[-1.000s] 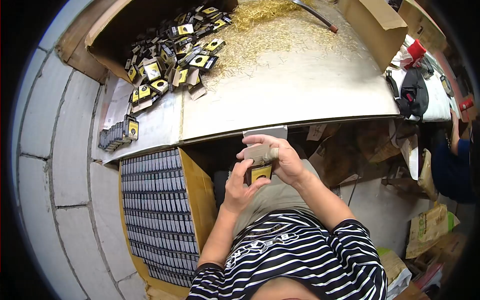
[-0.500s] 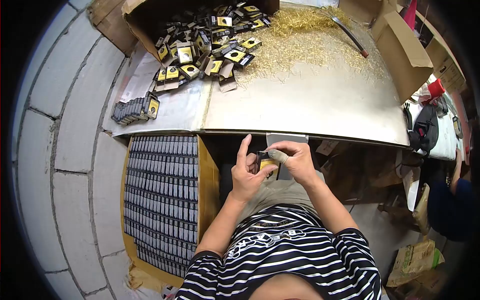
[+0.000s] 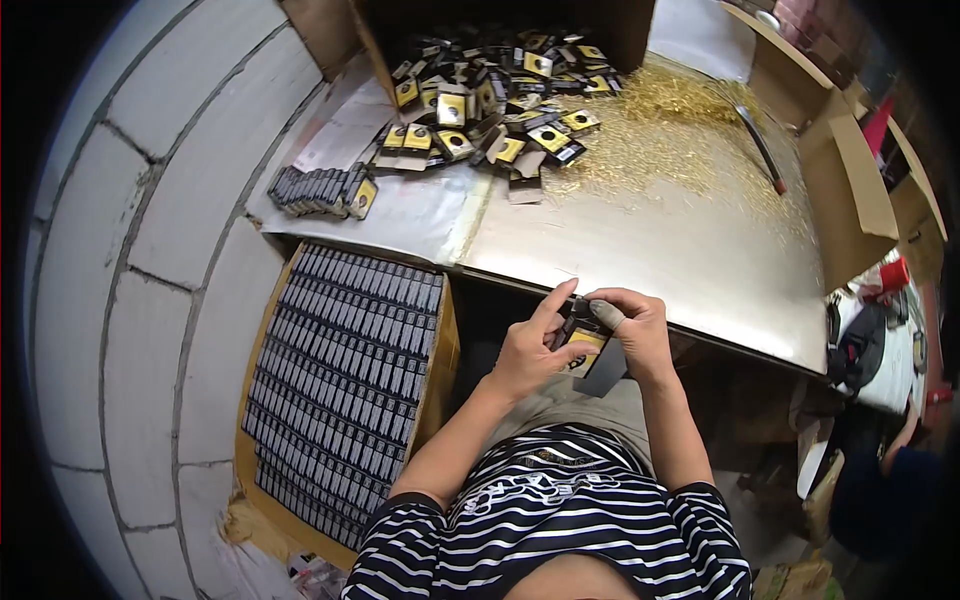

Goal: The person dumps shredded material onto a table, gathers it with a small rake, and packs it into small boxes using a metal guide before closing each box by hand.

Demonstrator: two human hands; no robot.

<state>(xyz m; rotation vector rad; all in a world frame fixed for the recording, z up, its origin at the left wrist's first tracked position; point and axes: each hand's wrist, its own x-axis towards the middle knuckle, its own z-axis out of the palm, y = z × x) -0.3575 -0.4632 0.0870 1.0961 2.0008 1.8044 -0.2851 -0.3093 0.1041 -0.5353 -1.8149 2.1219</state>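
Note:
A small black-and-yellow cardboard box (image 3: 588,343) is held in front of my body, just below the table edge. My left hand (image 3: 530,350) grips its side between thumb and fingers, the index finger pointing up. At the box's top end, my right hand (image 3: 638,325) pinches a dark flap; a pale covering wraps its thumb. What is inside the box is hidden. On the table ahead lies a heap of similar small boxes (image 3: 452,110), several with flaps standing up. A row of closed boxes (image 3: 318,190) stands at the table's left.
A large carton (image 3: 430,400) packed with rows of small dark boxes stands at my lower left. Small gold-coloured pieces (image 3: 650,150) are spread over the metal tabletop (image 3: 600,235), with a dark-handled tool (image 3: 765,155) among them. A block wall (image 3: 150,230) rises on the left.
The view has turned, so the table and carton appear tilted. Both hands keep hold of the small box, and more of its yellow face shows now.

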